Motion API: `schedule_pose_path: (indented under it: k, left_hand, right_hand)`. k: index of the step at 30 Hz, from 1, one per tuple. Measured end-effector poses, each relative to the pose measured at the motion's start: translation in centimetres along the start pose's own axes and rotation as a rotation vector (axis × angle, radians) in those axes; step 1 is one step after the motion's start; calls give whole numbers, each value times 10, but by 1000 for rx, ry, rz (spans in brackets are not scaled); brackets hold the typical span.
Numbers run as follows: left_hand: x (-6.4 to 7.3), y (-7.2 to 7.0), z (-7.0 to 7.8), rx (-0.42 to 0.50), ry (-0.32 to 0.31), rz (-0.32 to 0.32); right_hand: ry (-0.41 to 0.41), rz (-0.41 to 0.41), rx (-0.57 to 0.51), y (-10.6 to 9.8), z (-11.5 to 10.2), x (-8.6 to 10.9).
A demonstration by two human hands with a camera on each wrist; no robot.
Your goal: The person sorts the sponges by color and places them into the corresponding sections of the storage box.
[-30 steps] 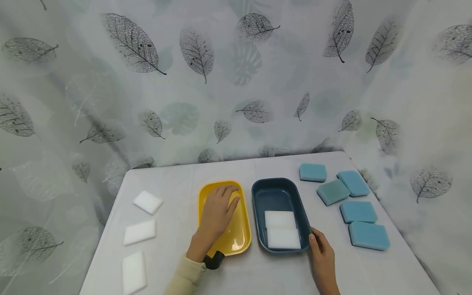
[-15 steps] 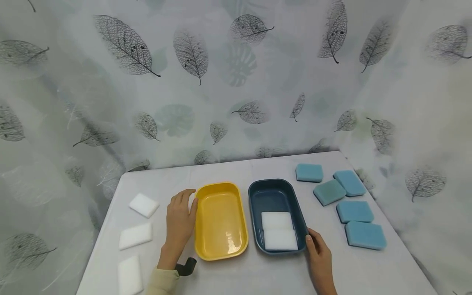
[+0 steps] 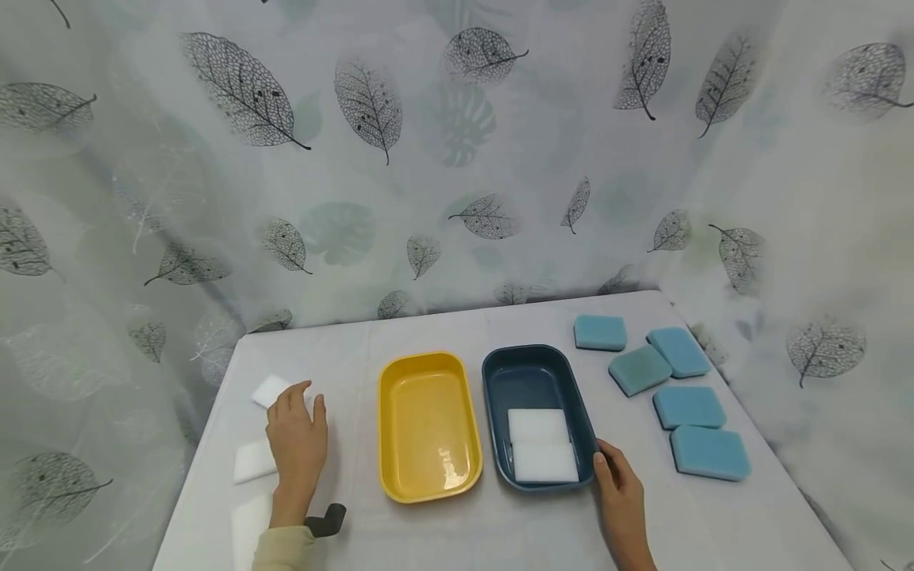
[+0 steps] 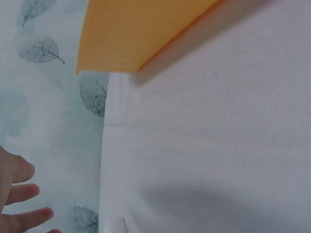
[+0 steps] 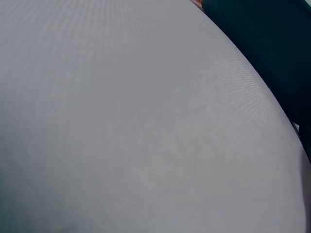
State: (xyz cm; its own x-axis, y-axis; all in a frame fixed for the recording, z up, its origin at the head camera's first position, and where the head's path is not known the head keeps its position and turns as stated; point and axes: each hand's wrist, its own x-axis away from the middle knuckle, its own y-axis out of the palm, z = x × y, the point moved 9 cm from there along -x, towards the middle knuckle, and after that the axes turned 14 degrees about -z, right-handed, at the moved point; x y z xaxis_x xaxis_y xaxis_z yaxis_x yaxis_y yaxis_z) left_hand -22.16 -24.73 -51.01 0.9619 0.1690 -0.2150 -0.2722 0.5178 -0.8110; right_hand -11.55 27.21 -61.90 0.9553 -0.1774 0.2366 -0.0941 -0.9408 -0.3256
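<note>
My left hand (image 3: 296, 436) hovers with fingers spread beside three white sponges, partly covering the far sponge (image 3: 270, 390) and the middle one (image 3: 253, 461); the near sponge (image 3: 250, 527) lies by the wrist. In the left wrist view, nothing is between the fingers of the left hand (image 4: 19, 194). At the near right corner of a dark blue tray (image 3: 530, 351), my right hand (image 3: 621, 507) holds the rim by thumb and fingers. Two white sponges (image 3: 545, 462) lie flat in that tray's near half. A bare yellow tray (image 3: 428, 428) stands between the left hand and the blue tray.
Several blue sponges (image 3: 710, 452) lie along the right side of the white-covered table (image 3: 500, 531). A leaf-printed curtain (image 3: 443, 159) hangs behind and around the table. A black strap-like piece (image 3: 327, 520) sticks out from the left wrist.
My left hand has moved left from over the yellow tray, past its left rim, to the white sponges. The right hand has stayed at the blue tray's corner.
</note>
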Motion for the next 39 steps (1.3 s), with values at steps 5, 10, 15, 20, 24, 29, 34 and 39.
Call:
schedule_pose_path:
  k: [5, 10, 15, 20, 24, 29, 34, 39]
  left_hand:
    - [-5, -3, -21, -19, -89, -4]
    - [-8, -1, -39, -38, -160, -35]
    - [-11, 5, -52, -46, -211, -78]
    - [-9, 13, -66, 5, -265, -113]
    - [-7, 19, -74, 31, -287, -134]
    - [-6, 27, -78, -9, -319, -205]
    - [-8, 32, -76, -5, -339, -252]
    - [-9, 32, -77, 5, -365, -265]
  right_hand:
    - [-1, 9, 6, 0, 0, -1]
    - [-2, 12, 11, 0, 2, -1]
    - [-1, 18, 17, -1, 2, -1]
    - [-9, 13, 5, -1, 1, 0]
    - [-15, -1, 2, -1, 1, 0]
    - [-7, 0, 14, 0, 3, -1]
    - [1, 5, 17, -2, 3, -3]
    - [23, -10, 17, -1, 4, -2]
